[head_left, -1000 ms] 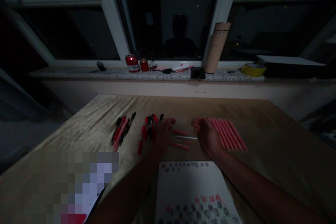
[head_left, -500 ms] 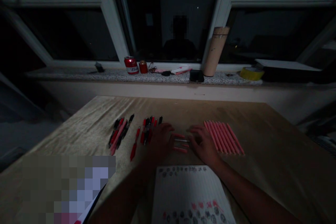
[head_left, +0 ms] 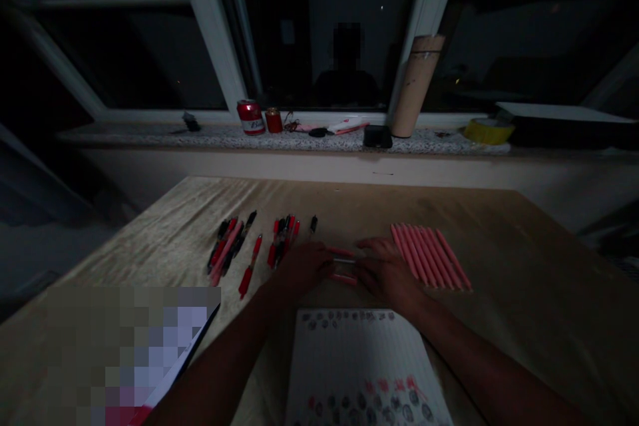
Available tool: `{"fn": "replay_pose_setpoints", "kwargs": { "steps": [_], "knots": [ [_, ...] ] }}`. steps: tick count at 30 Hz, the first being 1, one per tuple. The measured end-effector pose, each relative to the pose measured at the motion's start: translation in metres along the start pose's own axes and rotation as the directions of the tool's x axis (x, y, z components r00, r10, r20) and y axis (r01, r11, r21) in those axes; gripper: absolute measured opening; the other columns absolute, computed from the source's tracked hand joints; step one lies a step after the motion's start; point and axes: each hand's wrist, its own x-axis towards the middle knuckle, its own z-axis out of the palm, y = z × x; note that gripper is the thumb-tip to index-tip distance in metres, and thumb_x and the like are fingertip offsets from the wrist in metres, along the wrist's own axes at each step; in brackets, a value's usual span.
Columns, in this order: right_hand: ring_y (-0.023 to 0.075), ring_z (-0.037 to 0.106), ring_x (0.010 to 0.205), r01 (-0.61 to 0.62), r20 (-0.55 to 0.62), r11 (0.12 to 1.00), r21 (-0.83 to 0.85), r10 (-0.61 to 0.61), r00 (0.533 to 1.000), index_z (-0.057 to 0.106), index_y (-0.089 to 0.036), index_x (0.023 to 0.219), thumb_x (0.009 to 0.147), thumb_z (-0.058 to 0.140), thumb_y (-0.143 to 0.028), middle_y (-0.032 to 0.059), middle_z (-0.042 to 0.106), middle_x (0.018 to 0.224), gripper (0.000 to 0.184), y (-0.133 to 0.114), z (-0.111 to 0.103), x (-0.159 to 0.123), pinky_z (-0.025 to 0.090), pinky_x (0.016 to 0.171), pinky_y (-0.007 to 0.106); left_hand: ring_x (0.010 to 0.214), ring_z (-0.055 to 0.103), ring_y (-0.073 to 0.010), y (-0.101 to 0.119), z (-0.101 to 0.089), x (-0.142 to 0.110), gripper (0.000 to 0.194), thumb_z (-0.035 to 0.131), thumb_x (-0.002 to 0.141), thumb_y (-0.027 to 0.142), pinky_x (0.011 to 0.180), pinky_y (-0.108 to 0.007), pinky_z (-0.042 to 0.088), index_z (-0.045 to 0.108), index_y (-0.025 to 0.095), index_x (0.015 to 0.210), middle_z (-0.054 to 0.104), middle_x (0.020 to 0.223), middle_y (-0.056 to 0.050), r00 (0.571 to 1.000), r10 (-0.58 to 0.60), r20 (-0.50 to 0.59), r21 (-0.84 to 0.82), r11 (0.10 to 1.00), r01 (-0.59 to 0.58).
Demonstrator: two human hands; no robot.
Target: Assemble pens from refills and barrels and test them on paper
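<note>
Several pink pencils and a pale, thin stick lie crosswise between my hands, just beyond the notebook. My left hand has its fingers curled over their left ends. At their right ends is my right hand, fingers bent around them and the index finger reaching farther forward. The middle of this small bundle shows in the gap; both ends are hidden by fingers. Beside my right hand, a row of pink pencils lies side by side. Left of my left hand is a cluster of red and black pens.
A lined notebook with marks lies in front. Another pen pile, a lone red pen and a black pen are on the table. Cans, a tall cylinder and yellow tape stand on the sill.
My hands have shifted slightly around the pencils, and the left hand sits lower, leaving the black pen more exposed. The view has tilted a little.
</note>
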Motion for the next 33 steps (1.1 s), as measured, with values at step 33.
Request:
{"fn": "replay_pose_setpoints", "kwargs": {
  "steps": [33],
  "knots": [
    [0.0232, 0.053, 0.1, 0.077, 0.036, 0.997, 0.024, -0.078, 0.996, 0.067, -0.019, 0.089, 0.085, 0.056, -0.023, 0.0082, 0.062, 0.103, 0.012, -0.001, 0.005, -0.001, 0.041, 0.086, 0.041, 0.086, 0.053, -0.0175, 0.001, 0.005, 0.008, 0.017, 0.047, 0.089, 0.023, 0.08, -0.033, 0.041, 0.062, 0.016, 0.087, 0.055, 0.09, -0.005, 0.989, 0.146, 0.012, 0.197, 0.969, -0.145]
  ]
}}
